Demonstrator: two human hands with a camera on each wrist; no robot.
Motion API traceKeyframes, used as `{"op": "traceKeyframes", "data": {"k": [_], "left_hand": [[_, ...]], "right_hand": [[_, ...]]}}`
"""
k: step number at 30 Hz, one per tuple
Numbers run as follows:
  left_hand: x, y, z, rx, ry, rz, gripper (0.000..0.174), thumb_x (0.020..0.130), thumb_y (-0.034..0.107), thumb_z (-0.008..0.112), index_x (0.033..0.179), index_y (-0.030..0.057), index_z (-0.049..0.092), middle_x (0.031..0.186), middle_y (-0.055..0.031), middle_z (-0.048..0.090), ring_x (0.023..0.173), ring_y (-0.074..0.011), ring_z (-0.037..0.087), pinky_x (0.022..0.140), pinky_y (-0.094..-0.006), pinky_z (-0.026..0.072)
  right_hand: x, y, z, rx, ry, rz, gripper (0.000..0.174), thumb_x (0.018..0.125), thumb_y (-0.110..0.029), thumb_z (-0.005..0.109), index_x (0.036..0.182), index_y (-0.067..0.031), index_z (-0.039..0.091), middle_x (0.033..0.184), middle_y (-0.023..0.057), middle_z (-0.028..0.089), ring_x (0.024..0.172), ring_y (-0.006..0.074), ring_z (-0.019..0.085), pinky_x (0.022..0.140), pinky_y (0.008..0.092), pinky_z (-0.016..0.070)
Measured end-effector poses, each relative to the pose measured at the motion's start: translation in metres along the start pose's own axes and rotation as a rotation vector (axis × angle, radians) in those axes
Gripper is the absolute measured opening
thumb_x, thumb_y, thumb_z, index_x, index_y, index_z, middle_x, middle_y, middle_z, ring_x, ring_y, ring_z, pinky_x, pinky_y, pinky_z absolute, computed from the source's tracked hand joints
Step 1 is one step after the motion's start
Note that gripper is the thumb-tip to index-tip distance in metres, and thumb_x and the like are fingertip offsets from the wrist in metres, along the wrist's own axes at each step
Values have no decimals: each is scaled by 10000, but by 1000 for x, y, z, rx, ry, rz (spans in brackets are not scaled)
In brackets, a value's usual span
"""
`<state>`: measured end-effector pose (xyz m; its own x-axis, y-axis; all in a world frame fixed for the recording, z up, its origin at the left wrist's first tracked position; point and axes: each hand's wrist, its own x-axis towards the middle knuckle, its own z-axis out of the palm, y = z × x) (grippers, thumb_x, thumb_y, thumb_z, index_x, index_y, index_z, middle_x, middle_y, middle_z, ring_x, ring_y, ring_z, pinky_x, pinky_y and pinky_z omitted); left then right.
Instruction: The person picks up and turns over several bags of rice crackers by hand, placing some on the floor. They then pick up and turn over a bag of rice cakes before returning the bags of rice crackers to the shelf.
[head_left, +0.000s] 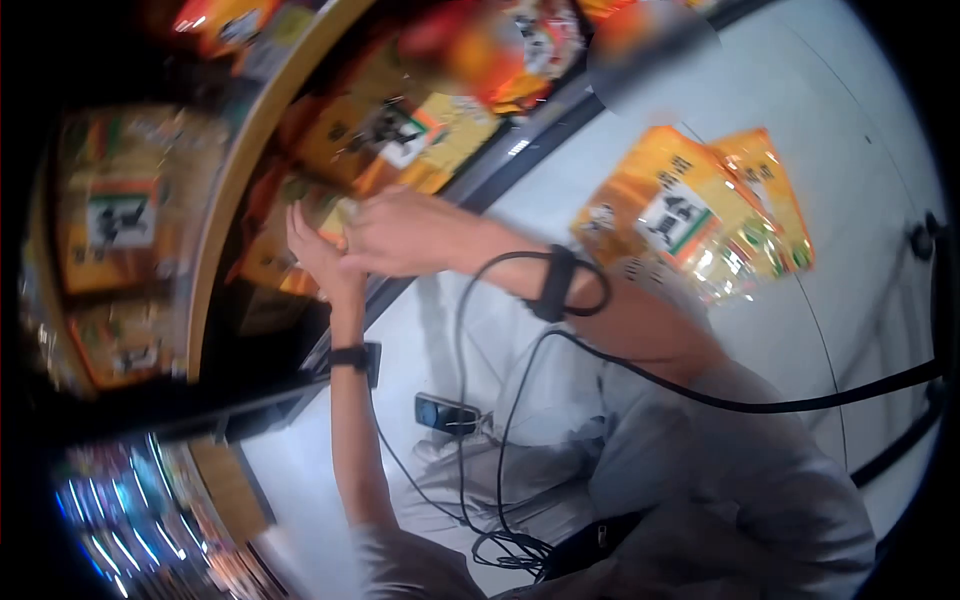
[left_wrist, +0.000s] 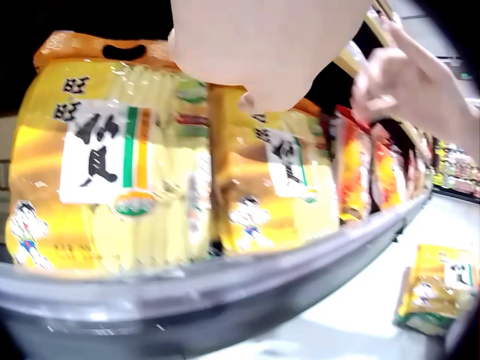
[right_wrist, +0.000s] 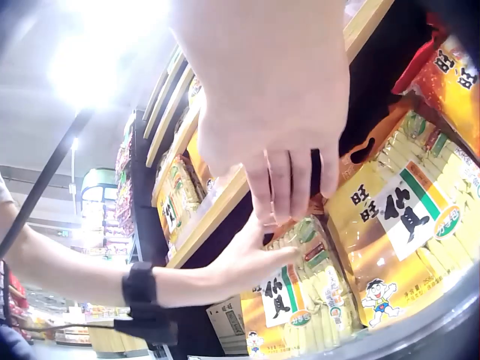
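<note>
My left hand (head_left: pixel 325 262) reaches over the lower shelf, its fingers stretched out at the top of a yellow-and-orange rice cracker bag (right_wrist: pixel 296 304). My right hand (head_left: pixel 415 235) is close beside it, over the same row. In the right wrist view, the right hand (right_wrist: pixel 270 105) has its fingers pointing down, overlapping the left hand (right_wrist: pixel 244 266); its fingertips are partly hidden. Another upright cracker bag (right_wrist: pixel 397 225) with a handle hole stands alongside. The left wrist view shows the left hand (left_wrist: pixel 262 45) above two upright bags, with the right hand (left_wrist: pixel 409 82) farther along the shelf.
Two more cracker bags (head_left: pixel 690 215) lie on the pale floor. A dark raised edge (head_left: pixel 520 150) fronts the lower shelf, and a wooden shelf board (head_left: pixel 250 150) runs above it. Red bags (left_wrist: pixel 352 165) stand farther along. Black cables (head_left: pixel 640 375) loop from the wrists across the lap.
</note>
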<state>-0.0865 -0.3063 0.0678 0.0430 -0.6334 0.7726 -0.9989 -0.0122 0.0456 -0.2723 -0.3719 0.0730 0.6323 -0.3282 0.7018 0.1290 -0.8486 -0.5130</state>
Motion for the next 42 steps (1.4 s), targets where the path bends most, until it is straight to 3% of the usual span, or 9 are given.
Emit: {"op": "traceKeyframes", "data": {"k": [2, 4, 10, 16, 21, 29, 31, 38, 42], "left_hand": [[-54, 0, 60, -50, -449, -152, 613, 778, 239, 733, 1283, -7, 489, 1231, -214, 528, 1240, -314, 453, 1065, -445, 325], [-46, 86, 48, -201, -697, 61, 563, 785, 220, 730, 1260, 6, 515, 1198, -196, 559, 1216, -335, 478, 1052, -450, 342], [-98, 186, 138, -634, -885, 74, 652, 817, 338, 724, 1299, -23, 473, 1234, -233, 553, 1169, -389, 501, 1009, -439, 395], [-83, 232, 177, -988, -1189, -300, 742, 759, 341, 802, 1315, -24, 472, 1198, -173, 626, 1070, -235, 618, 905, -353, 483], [-105, 203, 197, -1268, -1362, -403, 494, 739, 243, 817, 1118, -3, 618, 1006, -70, 689, 896, -132, 639, 791, -293, 506], [-86, 214, 126, -1516, -1258, -469, 312, 811, 136, 729, 1075, -1, 635, 982, -55, 685, 899, -137, 634, 776, -290, 501], [-123, 196, 134, -1929, -1038, -760, 286, 912, 135, 609, 1158, -11, 608, 1104, -68, 658, 996, -135, 623, 849, -285, 497], [-52, 150, 38, -1177, -895, -401, 480, 841, 130, 722, 1268, 4, 542, 1222, -102, 616, 1127, -135, 569, 966, -298, 465], [-55, 90, -37, -1249, -670, -705, 562, 724, 57, 810, 1224, -14, 563, 1126, -64, 664, 1004, -132, 626, 912, -291, 497]], "right_hand": [[4, -16, -6, -29, 167, -41, 487, 903, -427, 503, 677, -44, 703, 646, 149, 640, 702, 347, 649, 726, 436, 505], [2, -26, -4, 72, 243, -38, 508, 912, -395, 492, 592, -47, 680, 583, 129, 611, 640, 330, 635, 711, 426, 507], [-7, -31, 1, 22, 303, -120, 481, 879, -340, 582, 505, -39, 612, 491, 86, 547, 515, 277, 541, 695, 358, 410], [5, -25, -6, 36, 481, -41, 517, 884, -353, 545, 457, -64, 586, 444, 85, 519, 448, 280, 507, 733, 376, 395], [11, -17, -33, -105, 587, -122, 351, 843, -252, 638, 541, -76, 614, 485, 67, 541, 489, 251, 539, 634, 376, 435], [9, -16, -53, 92, 584, 3, 391, 925, -181, 558, 576, -9, 598, 557, 107, 583, 559, 270, 567, 720, 374, 456], [10, -12, -49, 97, 576, 50, 381, 941, -184, 539, 616, -3, 623, 573, 106, 591, 584, 275, 569, 752, 366, 460], [8, -34, -60, -78, 649, -67, 287, 945, -147, 514, 733, -4, 644, 695, 96, 633, 708, 275, 605, 838, 368, 460], [8, -40, -61, -92, 813, -34, 252, 901, -146, 614, 1114, -12, 599, 1114, 125, 630, 1053, 275, 583, 967, 366, 418]]}}
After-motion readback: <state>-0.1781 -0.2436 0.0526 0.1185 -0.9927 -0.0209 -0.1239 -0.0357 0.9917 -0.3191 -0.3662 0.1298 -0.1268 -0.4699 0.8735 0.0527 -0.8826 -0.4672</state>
